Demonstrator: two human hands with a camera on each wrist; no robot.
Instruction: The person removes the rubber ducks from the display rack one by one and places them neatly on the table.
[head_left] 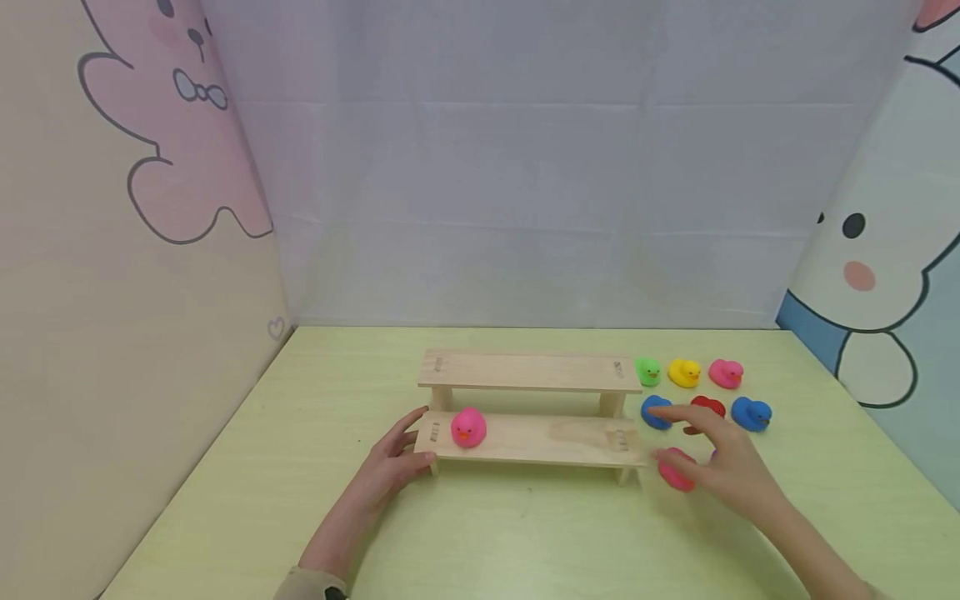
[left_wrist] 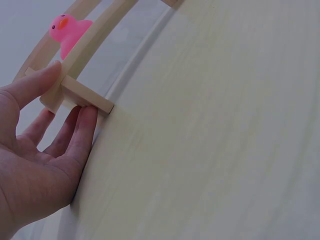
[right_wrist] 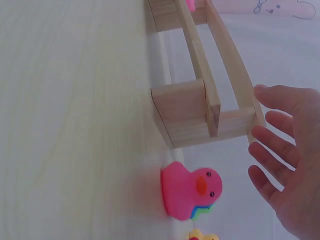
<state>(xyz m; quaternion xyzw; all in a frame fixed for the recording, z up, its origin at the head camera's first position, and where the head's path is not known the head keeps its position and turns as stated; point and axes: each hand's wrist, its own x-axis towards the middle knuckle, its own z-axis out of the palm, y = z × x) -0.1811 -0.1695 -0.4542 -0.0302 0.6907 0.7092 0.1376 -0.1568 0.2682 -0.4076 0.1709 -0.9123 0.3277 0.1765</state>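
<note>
A two-step wooden shelf (head_left: 525, 438) stands on the table, with a pink rubber duck (head_left: 468, 427) at the left of its lower step. My left hand (head_left: 386, 467) holds that step's left end; in the left wrist view the thumb (left_wrist: 42, 82) is at the board and the other fingers are by the leg. Off the shelf's right end, my right hand (head_left: 727, 462) hovers with fingers spread and nothing in its grasp. It overlaps a darker pink duck (head_left: 675, 472) and partly hides a red duck (head_left: 708, 406). A blue duck (head_left: 656, 413) sits near its fingertips.
Behind the right hand are another blue duck (head_left: 752, 414) and a back row of green (head_left: 648, 372), yellow (head_left: 684, 373) and pink ducks (head_left: 726, 373). A white curtain (head_left: 480, 208) closes off the back, with printed panels at both sides of the table (head_left: 480, 542).
</note>
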